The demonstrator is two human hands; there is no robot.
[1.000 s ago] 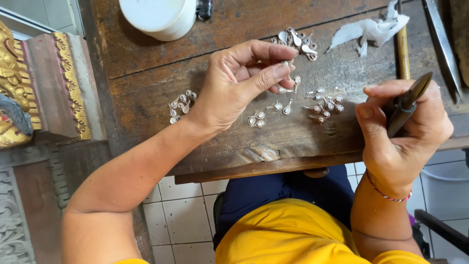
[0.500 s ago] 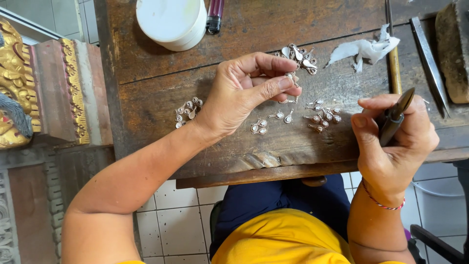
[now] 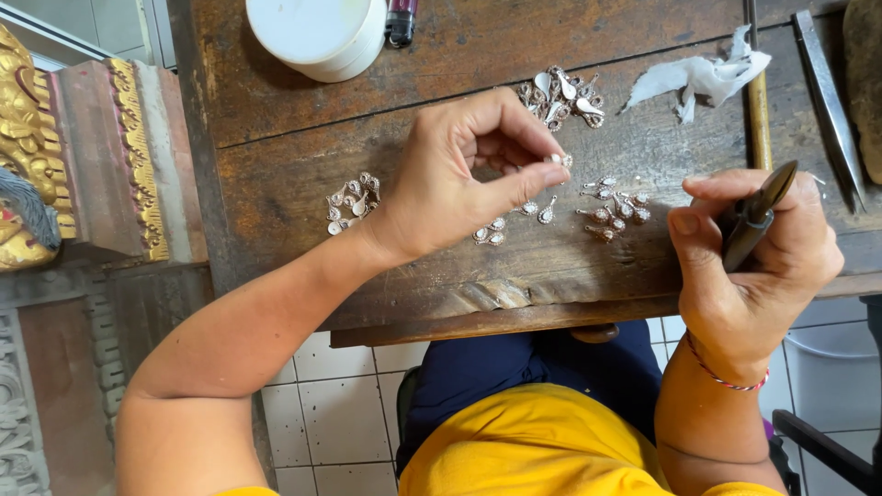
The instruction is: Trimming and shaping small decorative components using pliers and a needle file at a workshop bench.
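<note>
A small silver teardrop pendant point(image 3: 562, 160) is pinched between thumb and fingertips of the left hand point(image 3: 459, 174), held just above the wooden bench point(image 3: 276, 174). The right hand point(image 3: 749, 266) is curled tight around a dark pointed tool point(image 3: 755, 217), off the bench's near edge. More silver pendants lie scattered between the hands point(image 3: 611, 209), in a cluster to the left point(image 3: 352, 202) and in a heap behind point(image 3: 560, 95). A white round tub point(image 3: 317, 35) and crumpled white tissue point(image 3: 703, 77) sit farther back.
</note>
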